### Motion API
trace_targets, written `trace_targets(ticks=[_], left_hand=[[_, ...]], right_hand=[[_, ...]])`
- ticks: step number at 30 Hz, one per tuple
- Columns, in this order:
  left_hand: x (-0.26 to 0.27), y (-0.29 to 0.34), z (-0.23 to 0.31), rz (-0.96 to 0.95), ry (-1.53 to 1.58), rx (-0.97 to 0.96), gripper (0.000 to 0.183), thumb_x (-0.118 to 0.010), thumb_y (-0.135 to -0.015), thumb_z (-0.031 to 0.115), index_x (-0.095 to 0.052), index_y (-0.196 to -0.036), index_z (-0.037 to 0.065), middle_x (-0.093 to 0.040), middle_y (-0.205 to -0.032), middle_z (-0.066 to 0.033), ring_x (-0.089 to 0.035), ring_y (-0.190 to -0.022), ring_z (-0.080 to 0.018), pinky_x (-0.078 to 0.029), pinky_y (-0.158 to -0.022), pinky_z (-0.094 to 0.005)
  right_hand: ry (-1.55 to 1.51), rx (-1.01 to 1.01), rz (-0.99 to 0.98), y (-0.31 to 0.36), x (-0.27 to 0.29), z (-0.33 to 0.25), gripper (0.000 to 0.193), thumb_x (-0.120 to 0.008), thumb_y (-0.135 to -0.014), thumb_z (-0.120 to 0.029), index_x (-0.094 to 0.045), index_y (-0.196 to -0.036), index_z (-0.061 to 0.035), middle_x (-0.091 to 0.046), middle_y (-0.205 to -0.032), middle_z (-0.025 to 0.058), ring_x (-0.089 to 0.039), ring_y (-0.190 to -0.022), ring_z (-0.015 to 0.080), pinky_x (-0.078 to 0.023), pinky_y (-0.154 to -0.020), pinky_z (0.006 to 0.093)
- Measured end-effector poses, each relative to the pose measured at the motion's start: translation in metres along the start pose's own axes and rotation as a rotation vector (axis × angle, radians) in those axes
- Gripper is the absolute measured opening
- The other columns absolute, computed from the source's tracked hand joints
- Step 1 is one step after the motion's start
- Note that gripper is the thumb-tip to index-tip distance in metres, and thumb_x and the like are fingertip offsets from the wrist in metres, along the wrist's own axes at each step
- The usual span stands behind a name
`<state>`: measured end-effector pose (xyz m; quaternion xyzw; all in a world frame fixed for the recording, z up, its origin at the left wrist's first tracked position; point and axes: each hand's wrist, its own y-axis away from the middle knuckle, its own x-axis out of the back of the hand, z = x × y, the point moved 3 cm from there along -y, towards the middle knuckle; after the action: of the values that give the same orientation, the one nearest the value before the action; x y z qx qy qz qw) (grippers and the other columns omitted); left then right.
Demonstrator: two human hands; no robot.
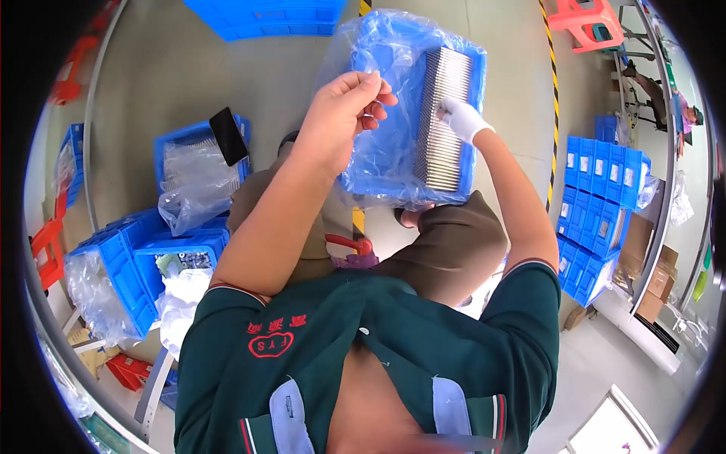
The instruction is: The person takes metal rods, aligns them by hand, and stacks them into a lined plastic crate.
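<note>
A blue plastic crate point(478, 76) lies in front of me, lined with a clear plastic bag point(389, 144). Along its right side, thin metal parts point(442, 163) stand packed in a long row. My left hand point(344, 113) is bare and hovers over the crate's left part, thumb and fingers pinched together; whatever they hold is too small to make out against the clear film. In a white glove, my right hand point(461, 119) reaches in from the right, its bent fingers closed at the upper middle of the row. Its fingertips partly hide what they grip.
To the left, a bag-covered crate point(162, 151) holds more parts, with a black phone point(228, 136) on its corner. More blue crates point(121, 280) stand nearer. Stacked blue crates point(597, 212) rise on the right. A red stool point(586, 23) stands far right.
</note>
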<state>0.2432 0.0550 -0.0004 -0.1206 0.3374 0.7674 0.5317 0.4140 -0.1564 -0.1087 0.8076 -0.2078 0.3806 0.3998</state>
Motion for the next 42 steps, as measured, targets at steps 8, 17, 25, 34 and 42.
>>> trace_targets(ticks=[8, 17, 25, 34, 42], left_hand=[[-0.004, 0.002, -0.008, -0.053, -0.004, 0.021, 0.018, -0.050, -0.088, 0.025, -0.056, -0.085, 0.008, -0.058, -0.083, -0.0030, -0.048, -0.068, -0.0075, -0.038, -0.063, -0.0212], [-0.006, -0.002, -0.016, -0.040, -0.035, 0.025, 0.019, -0.050, -0.088, 0.026, -0.056, -0.084, 0.008, -0.058, -0.082, -0.0027, -0.048, -0.067, -0.0070, -0.038, -0.064, -0.0208], [-0.004, -0.005, -0.012, -0.030, -0.007, -0.003, 0.019, -0.051, -0.087, 0.026, -0.056, -0.085, 0.008, -0.058, -0.081, -0.0030, -0.048, -0.066, -0.0067, -0.039, -0.063, -0.0204], [-0.002, -0.004, -0.010, -0.033, -0.007, -0.024, 0.020, -0.052, -0.087, 0.026, -0.056, -0.085, 0.007, -0.058, -0.082, -0.0035, -0.048, -0.065, -0.0066, -0.038, -0.062, -0.0206], [-0.001, -0.003, -0.011, -0.027, -0.015, -0.016, 0.021, -0.052, -0.086, 0.028, -0.055, -0.084, 0.007, -0.058, -0.080, -0.0020, -0.048, -0.066, -0.0064, -0.038, -0.063, -0.0207]], right_hand=[[0.281, 0.071, -0.182, 0.063, -0.038, 0.000, 0.020, -0.057, -0.077, -0.019, -0.059, -0.091, -0.0058, -0.059, -0.087, 0.0182, -0.056, -0.086, 0.0342, -0.044, -0.075, 0.0386], [0.664, -0.048, -0.032, 0.069, -0.040, -0.036, 0.017, -0.047, -0.079, -0.008, -0.062, -0.087, -0.0085, -0.061, -0.086, 0.0138, -0.060, -0.086, 0.0288, -0.050, -0.070, 0.0388], [0.574, -0.091, 0.069, 0.072, -0.041, -0.029, 0.015, -0.046, -0.079, -0.006, -0.061, -0.082, -0.0039, -0.061, -0.086, 0.0163, -0.061, -0.083, 0.0300, -0.050, -0.070, 0.0397], [0.532, -0.075, 0.070, 0.064, -0.033, -0.023, 0.014, -0.047, -0.078, -0.007, -0.059, -0.083, -0.0048, -0.060, -0.083, 0.0167, -0.059, -0.082, 0.0322, -0.048, -0.070, 0.0410], [0.589, 0.070, 0.015, 0.064, -0.036, -0.028, 0.014, -0.049, -0.076, -0.007, -0.061, -0.083, -0.0079, -0.061, -0.083, 0.0141, -0.060, -0.082, 0.0311, -0.048, -0.070, 0.0399]])
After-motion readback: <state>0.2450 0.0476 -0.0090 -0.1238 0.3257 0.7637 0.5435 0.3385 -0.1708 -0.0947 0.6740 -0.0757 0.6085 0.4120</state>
